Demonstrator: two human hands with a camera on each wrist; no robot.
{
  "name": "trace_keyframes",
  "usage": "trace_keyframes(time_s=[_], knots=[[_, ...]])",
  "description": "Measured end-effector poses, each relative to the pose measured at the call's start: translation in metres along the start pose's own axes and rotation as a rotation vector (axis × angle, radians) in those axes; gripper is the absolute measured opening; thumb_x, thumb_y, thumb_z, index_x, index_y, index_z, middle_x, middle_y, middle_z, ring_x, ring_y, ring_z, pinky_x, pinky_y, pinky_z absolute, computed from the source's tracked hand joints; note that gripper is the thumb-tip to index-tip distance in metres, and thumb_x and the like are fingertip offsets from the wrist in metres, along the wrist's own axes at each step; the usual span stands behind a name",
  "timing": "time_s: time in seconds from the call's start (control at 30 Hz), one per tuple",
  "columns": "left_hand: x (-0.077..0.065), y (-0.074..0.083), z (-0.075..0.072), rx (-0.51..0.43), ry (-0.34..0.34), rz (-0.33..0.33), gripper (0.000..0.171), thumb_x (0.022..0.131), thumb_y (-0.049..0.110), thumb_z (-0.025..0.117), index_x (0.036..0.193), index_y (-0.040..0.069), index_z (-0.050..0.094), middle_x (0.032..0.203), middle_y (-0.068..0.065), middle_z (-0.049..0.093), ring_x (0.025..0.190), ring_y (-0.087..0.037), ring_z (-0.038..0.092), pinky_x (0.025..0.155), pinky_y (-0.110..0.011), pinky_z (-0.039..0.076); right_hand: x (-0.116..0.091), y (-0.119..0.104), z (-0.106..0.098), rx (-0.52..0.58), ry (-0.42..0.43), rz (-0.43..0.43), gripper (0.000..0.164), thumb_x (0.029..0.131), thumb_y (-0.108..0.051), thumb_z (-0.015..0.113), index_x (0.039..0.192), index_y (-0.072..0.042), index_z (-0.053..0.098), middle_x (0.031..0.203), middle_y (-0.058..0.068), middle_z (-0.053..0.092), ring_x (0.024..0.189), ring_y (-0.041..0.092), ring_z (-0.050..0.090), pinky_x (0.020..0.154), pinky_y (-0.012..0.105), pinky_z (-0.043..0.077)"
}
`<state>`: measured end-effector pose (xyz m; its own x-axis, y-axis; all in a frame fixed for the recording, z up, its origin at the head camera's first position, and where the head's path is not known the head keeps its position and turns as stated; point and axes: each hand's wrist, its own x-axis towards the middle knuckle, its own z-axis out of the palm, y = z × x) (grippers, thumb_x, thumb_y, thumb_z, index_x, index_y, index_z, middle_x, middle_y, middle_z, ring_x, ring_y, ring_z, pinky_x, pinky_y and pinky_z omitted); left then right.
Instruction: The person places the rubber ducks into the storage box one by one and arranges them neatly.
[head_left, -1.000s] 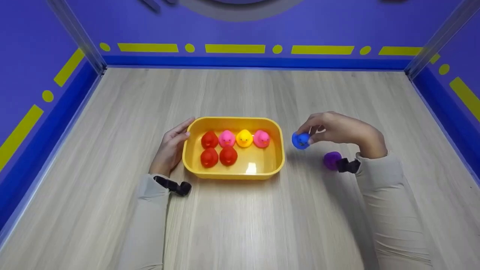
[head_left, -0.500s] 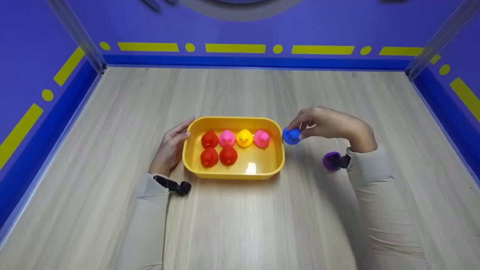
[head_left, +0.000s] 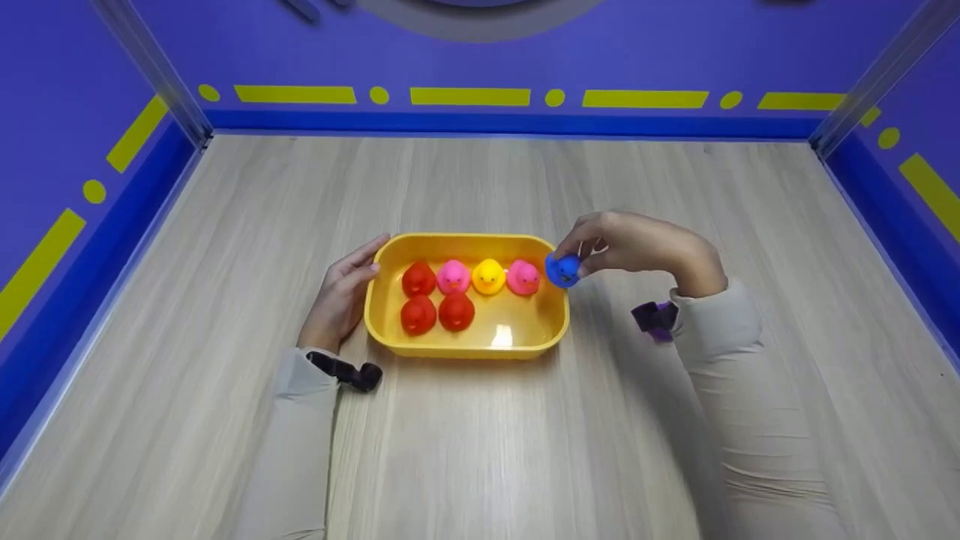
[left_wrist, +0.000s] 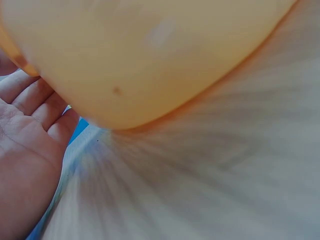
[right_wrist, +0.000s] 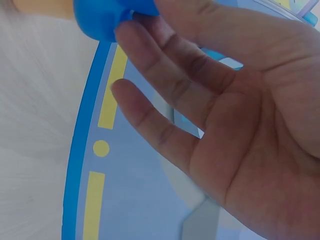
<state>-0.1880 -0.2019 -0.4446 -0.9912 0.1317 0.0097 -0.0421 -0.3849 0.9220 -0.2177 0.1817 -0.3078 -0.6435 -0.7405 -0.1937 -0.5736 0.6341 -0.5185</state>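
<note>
A yellow tub point(head_left: 450, 351) stands on the table and holds several rubber ducks. Along its back row are a red duck point(head_left: 418, 279), a pink duck point(head_left: 453, 277), a yellow duck point(head_left: 488, 277) and a second pink duck point(head_left: 523, 277); two more red ducks point(head_left: 456, 310) lie in front at the left. My left hand point(head_left: 339, 296) grips the tub's left end, thumb at the rim and fingers along the outer wall. Between thumb and fingertips my right hand point(head_left: 637, 244) pinches a blue rubber duck point(head_left: 562, 270) over the tub's right rim.
A purple thing point(head_left: 663, 335) lies on the table right of the tub, mostly hidden behind the black wrist camera point(head_left: 654, 318). Blue-purple walls with yellow marks point(head_left: 470, 97) enclose the table's back and sides.
My right hand has carried the blue duck leftward, from beside the tub to over its right rim. The right forearm now covers more of the purple thing. The left hand stays put.
</note>
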Motion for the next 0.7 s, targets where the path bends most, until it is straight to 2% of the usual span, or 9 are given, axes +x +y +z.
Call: trace_keyframes(time_s=[0.33,0.57,0.7], knots=[[-0.001,-0.001,0.0,-0.016,0.001,0.004,0.052,0.092,-0.005,0.04,0.144,-0.01,0.033,0.154,-0.019,0.032,0.142,-0.022,0.031,0.118,-0.034,0.027,0.012,-0.01,0.0,0.013,-0.033,0.007,0.03,0.085,-0.005,0.069,0.114,-0.011,0.072,0.11,0.005,0.068,0.097,0.021,0.063,0.087,0.035,0.057],[-0.001,0.0,0.0,-0.01,0.008,-0.016,0.053,0.093,-0.004,0.04,0.145,-0.008,0.032,0.155,-0.019,0.031,0.141,-0.022,0.034,0.114,-0.033,0.033,0.022,-0.015,0.003,0.022,-0.029,-0.061,0.028,0.084,-0.001,0.07,0.111,-0.007,0.072,0.108,0.009,0.07,0.096,0.024,0.064,0.088,0.038,0.056],[0.0,-0.001,-0.001,-0.002,-0.002,-0.017,0.053,0.093,-0.004,0.041,0.146,-0.008,0.03,0.156,-0.018,0.029,0.141,-0.021,0.033,0.113,-0.031,0.034,0.029,-0.02,0.005,0.014,-0.052,-0.033,0.028,0.083,0.0,0.07,0.111,-0.007,0.072,0.109,0.01,0.07,0.097,0.024,0.065,0.089,0.038,0.057]])
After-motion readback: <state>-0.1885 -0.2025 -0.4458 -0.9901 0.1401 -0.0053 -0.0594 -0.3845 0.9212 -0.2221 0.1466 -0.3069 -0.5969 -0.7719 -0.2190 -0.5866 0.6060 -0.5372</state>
